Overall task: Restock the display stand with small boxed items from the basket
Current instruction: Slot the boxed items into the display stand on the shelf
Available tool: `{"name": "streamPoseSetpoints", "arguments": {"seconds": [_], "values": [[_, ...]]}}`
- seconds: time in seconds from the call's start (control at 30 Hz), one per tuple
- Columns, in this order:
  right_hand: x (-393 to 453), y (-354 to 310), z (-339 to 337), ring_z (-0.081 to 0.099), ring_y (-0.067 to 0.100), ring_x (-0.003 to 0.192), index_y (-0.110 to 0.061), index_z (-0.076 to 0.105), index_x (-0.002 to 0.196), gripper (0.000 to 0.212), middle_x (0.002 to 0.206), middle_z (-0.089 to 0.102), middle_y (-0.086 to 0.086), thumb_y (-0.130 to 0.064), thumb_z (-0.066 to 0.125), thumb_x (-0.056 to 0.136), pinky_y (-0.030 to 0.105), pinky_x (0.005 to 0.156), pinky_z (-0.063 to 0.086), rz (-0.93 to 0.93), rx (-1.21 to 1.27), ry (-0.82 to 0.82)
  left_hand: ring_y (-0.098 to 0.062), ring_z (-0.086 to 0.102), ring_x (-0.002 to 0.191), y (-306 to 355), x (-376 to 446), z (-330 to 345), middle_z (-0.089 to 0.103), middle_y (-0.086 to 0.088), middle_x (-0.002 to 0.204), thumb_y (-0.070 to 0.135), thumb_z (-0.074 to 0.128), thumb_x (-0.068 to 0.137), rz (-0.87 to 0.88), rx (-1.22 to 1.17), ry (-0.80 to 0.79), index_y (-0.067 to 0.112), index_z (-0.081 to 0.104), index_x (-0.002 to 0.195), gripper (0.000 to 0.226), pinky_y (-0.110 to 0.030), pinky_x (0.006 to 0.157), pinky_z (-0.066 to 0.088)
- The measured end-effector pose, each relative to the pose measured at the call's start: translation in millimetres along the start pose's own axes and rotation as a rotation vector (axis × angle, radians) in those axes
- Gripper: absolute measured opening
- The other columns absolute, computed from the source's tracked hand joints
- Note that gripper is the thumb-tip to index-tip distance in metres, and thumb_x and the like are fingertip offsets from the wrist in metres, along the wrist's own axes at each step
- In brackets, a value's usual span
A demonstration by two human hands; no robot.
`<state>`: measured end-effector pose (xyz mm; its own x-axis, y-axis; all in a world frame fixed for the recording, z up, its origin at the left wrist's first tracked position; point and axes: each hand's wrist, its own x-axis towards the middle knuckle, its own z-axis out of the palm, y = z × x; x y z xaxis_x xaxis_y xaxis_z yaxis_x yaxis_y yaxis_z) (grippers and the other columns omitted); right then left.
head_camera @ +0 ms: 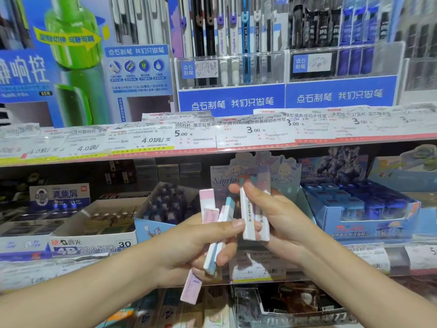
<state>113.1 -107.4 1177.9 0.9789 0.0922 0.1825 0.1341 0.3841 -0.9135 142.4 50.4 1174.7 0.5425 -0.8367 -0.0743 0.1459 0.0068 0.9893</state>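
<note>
Several slim pastel pink-and-blue cardboard boxes [214, 223] are being gripped as a loose fan by the left hand [201, 245], fingers curled round them. Two upright white boxes with barcodes [254, 216] are being pinched between thumb and fingers of the right hand [279, 218], just before the cartoon-printed Sanrio display stand [290, 171] on the middle shelf [369, 254].

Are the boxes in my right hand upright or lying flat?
Upright. The right hand pinches the white boxes standing on end, barcoded sides facing the camera.
</note>
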Motion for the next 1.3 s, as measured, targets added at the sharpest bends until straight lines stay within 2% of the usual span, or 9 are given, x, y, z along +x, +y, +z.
{"name": "streamPoseSetpoints", "arguments": {"seconds": [0.17, 0.23, 0.37, 0.47, 0.57, 0.7, 0.87, 1.03, 1.3], "values": [[7, 1, -10, 0.041, 0.027, 0.077, -0.012, 0.070, 0.086, 0.020, 0.085, 0.060, 0.017, -0.022, 0.076, 0.069, 0.031, 0.063, 0.039, -0.080, -0.010, 0.046, -0.011, 0.026, 0.038, 9, 1, 12, 0.047, 0.004, 0.041, 0.036, 0.060, 0.081, 0.148, 0.303, 0.169, 0.029, 0.075, 0.081, 0.017, -0.016, 0.037, 0.019], [6, -3, -12, 0.044, 0.020, 0.054, -0.006, 0.062, 0.093, 0.014, 0.090, 0.058, 0.016, -0.016, 0.062, 0.084, 0.025, 0.050, 0.033, -0.121, -0.081, 0.099, -0.012, 0.039, 0.040, 10, 4, 10, 0.051, 0.004, 0.041, 0.029, 0.059, 0.089, 0.234, 0.492, 0.249, 0.032, 0.072, 0.064, 0.028, -0.018, 0.041, 0.030], [3, -10, -11, 0.029, 0.012, 0.044, -0.017, 0.058, 0.070, 0.015, 0.057, 0.041, 0.005, -0.027, 0.065, 0.079, 0.025, 0.042, 0.022, -0.178, -0.359, 0.166, 0.001, 0.048, 0.041, 7, 9, 3, 0.054, -0.006, 0.045, 0.025, 0.061, 0.087, 0.369, 0.826, 0.449, -0.004, 0.060, 0.073, 0.033, -0.007, 0.052, 0.036], [3, -11, -10, 0.028, 0.012, 0.041, -0.022, 0.056, 0.055, 0.027, 0.045, 0.035, -0.002, -0.030, 0.066, 0.078, 0.022, 0.043, 0.023, -0.170, -0.643, 0.171, -0.001, 0.043, 0.046, 5, 11, 1, 0.052, -0.019, 0.053, 0.028, 0.062, 0.086, 0.460, 0.990, 0.513, -0.003, 0.051, 0.067, 0.039, -0.021, 0.053, 0.036], [9, -13, -10, 0.031, 0.011, 0.038, -0.012, 0.052, 0.065, 0.028, 0.049, 0.035, -0.007, -0.032, 0.065, 0.080, 0.025, 0.045, 0.027, -0.188, -0.853, 0.190, -0.011, 0.043, 0.049, 4, 10, -3, 0.052, -0.015, 0.053, 0.034, 0.063, 0.083, 0.426, 1.071, 0.534, 0.002, 0.052, 0.063, 0.040, -0.032, 0.055, 0.037], [17, -20, -18, 0.040, -0.006, 0.039, -0.029, 0.046, 0.064, 0.026, 0.058, 0.037, -0.016, -0.023, 0.064, 0.082, 0.017, 0.049, 0.029, -0.265, -0.865, 0.245, -0.008, 0.043, 0.047, 9, 3, -12, 0.048, 0.002, 0.048, 0.032, 0.064, 0.083, 0.424, 1.223, 0.579, 0.018, 0.040, 0.051, 0.042, -0.021, 0.050, 0.031], [22, -19, -27, 0.056, 0.014, 0.099, -0.034, 0.051, 0.104, 0.030, 0.111, 0.059, -0.004, -0.019, 0.065, 0.082, 0.020, 0.081, 0.044, -0.358, -1.020, 0.157, 0.003, 0.051, 0.052, 17, -6, -10, 0.054, 0.013, 0.054, 0.019, 0.061, 0.083, 0.368, 1.336, 0.548, 0.028, 0.044, 0.067, 0.025, -0.016, 0.046, 0.034], [25, -10, -26, 0.057, 0.017, 0.100, -0.043, 0.045, 0.088, 0.030, 0.104, 0.061, -0.003, -0.020, 0.062, 0.084, 0.033, 0.093, 0.045, -0.429, -1.082, 0.104, -0.001, 0.046, 0.050, 20, -7, -9, 0.049, 0.009, 0.057, 0.017, 0.060, 0.080, 0.300, 1.362, 0.498, 0.036, 0.041, 0.069, 0.028, -0.019, 0.047, 0.029], [27, -6, -28, 0.058, 0.025, 0.096, -0.040, 0.043, 0.088, 0.023, 0.100, 0.062, 0.008, -0.023, 0.059, 0.086, 0.029, 0.077, 0.042, -0.480, -1.125, 0.086, -0.013, 0.031, 0.050, 17, -3, -24, 0.035, 0.002, 0.053, 0.017, 0.055, 0.078, 0.120, 1.351, 0.444, 0.024, 0.036, 0.056, 0.030, -0.031, 0.054, 0.025]]}}
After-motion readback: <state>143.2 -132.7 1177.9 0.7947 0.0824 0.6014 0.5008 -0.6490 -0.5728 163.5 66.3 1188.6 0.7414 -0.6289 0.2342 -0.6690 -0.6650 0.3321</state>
